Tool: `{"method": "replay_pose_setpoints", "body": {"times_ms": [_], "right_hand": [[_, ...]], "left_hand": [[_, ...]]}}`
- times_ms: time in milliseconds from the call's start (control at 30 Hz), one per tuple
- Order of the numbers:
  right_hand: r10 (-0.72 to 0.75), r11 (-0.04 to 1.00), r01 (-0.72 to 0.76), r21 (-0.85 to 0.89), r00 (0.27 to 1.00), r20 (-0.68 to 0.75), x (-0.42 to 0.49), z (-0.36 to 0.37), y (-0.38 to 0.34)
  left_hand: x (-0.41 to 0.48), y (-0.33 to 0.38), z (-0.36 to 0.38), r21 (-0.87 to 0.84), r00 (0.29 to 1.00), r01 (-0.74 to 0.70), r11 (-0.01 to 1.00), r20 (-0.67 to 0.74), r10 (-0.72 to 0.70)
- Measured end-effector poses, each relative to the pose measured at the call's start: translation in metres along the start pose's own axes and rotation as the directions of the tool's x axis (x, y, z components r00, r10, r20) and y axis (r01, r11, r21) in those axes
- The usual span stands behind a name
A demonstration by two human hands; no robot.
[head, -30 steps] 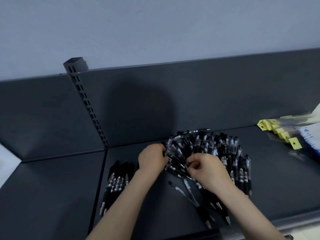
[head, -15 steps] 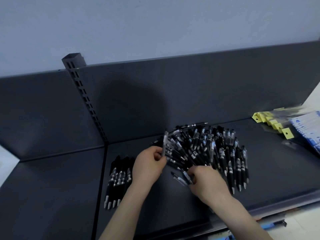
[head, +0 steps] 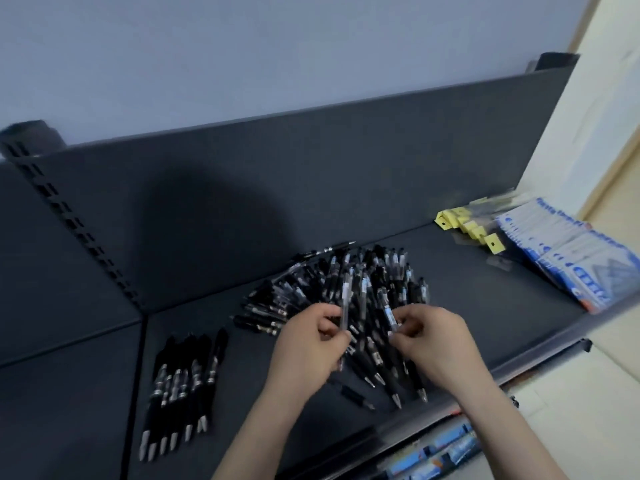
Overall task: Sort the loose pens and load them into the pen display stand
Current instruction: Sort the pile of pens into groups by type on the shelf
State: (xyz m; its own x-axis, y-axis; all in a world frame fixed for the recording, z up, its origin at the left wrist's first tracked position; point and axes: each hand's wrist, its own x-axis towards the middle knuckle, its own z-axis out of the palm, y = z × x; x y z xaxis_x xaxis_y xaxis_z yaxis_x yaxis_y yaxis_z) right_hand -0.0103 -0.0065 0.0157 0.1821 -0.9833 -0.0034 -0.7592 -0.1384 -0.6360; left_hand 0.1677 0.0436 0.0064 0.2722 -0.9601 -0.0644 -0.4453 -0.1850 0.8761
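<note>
A loose heap of black pens (head: 349, 285) lies on the dark shelf (head: 485, 292). Above its front edge my left hand (head: 308, 348) pinches a clear-barrelled pen (head: 345, 299) that stands nearly upright. Close to its right, my right hand (head: 433, 341) pinches another pen (head: 388, 315) with a white label, tilted slightly left. A sorted row of several black pens (head: 180, 382) lies side by side to the left, tips toward me. No pen display stand is in view.
Yellow-tagged packets (head: 467, 226) and a fan of blue and white packets (head: 568, 254) lie at the shelf's right end. A slotted upright (head: 69, 223) divides the back panel at the left. More packaged goods (head: 429, 455) show on a lower shelf.
Both hands have lifted from the heap, each with a pen raised. The view has swung right, so the pens and the slotted upright sit further left in the picture.
</note>
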Motion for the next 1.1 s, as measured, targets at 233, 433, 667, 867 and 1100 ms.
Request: {"method": "replay_pose_setpoints", "body": {"times_ms": [233,433,667,867,1100], "right_hand": [[0.022,1.000,-0.023,-0.002,0.997,-0.079,0.036,-0.061,0.071],[0.015,0.999,-0.016,-0.038,1.000,-0.018,0.075,-0.091,0.129],[-0.069,0.996,0.073,-0.060,0.995,0.069,0.121,-0.110,0.164],[-0.113,0.987,0.128,-0.094,0.982,0.149,0.143,-0.109,0.173],[-0.152,0.984,0.166,-0.067,0.972,0.179,0.148,-0.112,0.179]], "left_hand": [[0.023,0.048,0.096,-0.012,0.997,-0.001,1.000,0.083,0.001],[0.049,0.075,0.173,0.012,0.992,0.097,0.995,0.075,-0.098],[0.070,0.097,0.225,0.045,0.984,0.180,0.983,-0.007,-0.180],[0.078,0.110,0.251,0.174,0.981,0.191,0.966,-0.059,-0.183],[0.082,0.115,0.261,0.206,0.978,0.201,0.958,-0.095,-0.184]]}}
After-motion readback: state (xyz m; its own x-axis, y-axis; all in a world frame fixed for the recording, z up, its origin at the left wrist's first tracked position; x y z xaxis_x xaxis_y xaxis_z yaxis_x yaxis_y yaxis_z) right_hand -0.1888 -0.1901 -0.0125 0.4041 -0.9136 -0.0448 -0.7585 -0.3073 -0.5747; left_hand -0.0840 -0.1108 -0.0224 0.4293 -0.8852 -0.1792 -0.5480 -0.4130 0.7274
